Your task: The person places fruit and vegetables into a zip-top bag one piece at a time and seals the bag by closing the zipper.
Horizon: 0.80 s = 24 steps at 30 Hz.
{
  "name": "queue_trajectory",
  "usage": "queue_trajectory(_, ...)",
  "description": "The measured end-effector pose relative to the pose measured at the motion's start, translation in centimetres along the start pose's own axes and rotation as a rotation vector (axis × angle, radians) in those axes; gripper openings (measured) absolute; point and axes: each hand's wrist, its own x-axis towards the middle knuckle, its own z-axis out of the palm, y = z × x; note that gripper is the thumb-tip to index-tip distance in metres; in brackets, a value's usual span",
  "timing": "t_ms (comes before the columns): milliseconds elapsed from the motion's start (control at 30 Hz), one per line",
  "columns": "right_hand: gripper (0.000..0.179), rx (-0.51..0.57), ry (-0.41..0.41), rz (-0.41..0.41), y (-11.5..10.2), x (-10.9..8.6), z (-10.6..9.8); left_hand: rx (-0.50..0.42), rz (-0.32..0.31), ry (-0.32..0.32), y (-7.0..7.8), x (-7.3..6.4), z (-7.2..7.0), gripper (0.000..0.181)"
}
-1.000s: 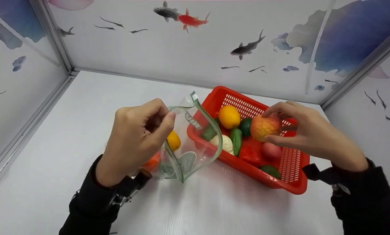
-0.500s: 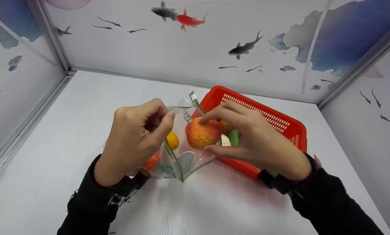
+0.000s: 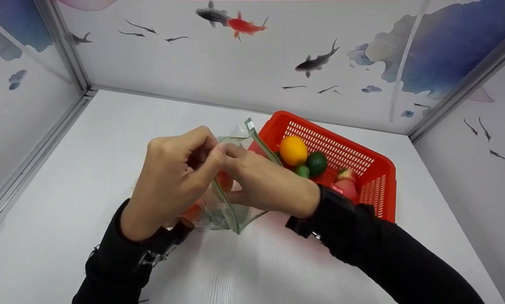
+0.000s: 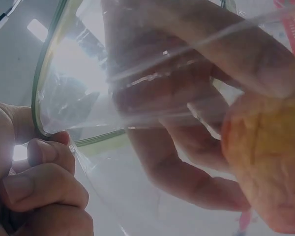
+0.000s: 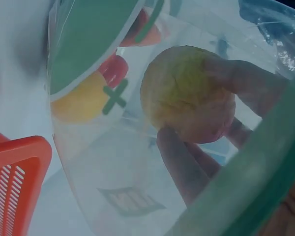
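My left hand (image 3: pixel 178 181) pinches the green-edged rim of a clear zip bag (image 3: pixel 231 211) between thumb and curled fingers, keeping its mouth spread. My right hand (image 3: pixel 269 181) reaches through that mouth. Inside the bag it grips a wrinkled, round red-and-yellow fruit (image 5: pixel 184 98) by the fingertips, seen through the plastic in both wrist views. In the head view this fruit is mostly hidden behind the hands. Lower in the bag lie a yellow fruit (image 5: pixel 81 101) and a red piece (image 5: pixel 115 69).
A red slotted basket (image 3: pixel 385 169) stands right of the bag. In it are a yellow-orange fruit (image 3: pixel 294 150), a dark green round one (image 3: pixel 317 163), a green vegetable (image 3: pixel 302 171) and a pink fruit (image 3: pixel 345 188). Panels printed with fish rise behind the white table (image 3: pixel 151 114).
My right hand has carried the red-and-yellow fruit leftward from above the basket into the bag. My left hand has stayed at the bag's rim.
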Motion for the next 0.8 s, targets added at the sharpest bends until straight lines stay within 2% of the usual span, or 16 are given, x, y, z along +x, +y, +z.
queue_trajectory(200,0.066,0.017,-0.007,-0.044,0.2,1.4,1.1,0.008,0.022,0.009,0.0,0.0,0.0,0.021)
queue_trajectory(300,0.060,0.046,-0.044,-0.019,0.2,2.1,1.9,-0.004,0.024,0.006,-0.1,0.0,0.0,0.021)
queue_trajectory(467,0.056,0.114,-0.091,0.073,0.2,3.2,2.7,-0.013,0.021,0.001,-0.1,-0.1,0.0,0.021)
queue_trajectory(600,0.047,0.232,-0.081,0.134,0.5,3.7,3.2,-0.007,0.016,-0.003,-0.1,-0.1,0.0,0.021)
queue_trajectory(700,0.042,0.385,-0.079,0.166,0.7,3.9,3.5,-0.004,0.016,-0.004,-0.1,-0.1,0.0,0.022)
queue_trajectory(800,0.040,0.413,-0.095,0.165,0.8,3.9,3.6,-0.005,0.018,-0.005,-0.1,-0.1,0.0,0.022)
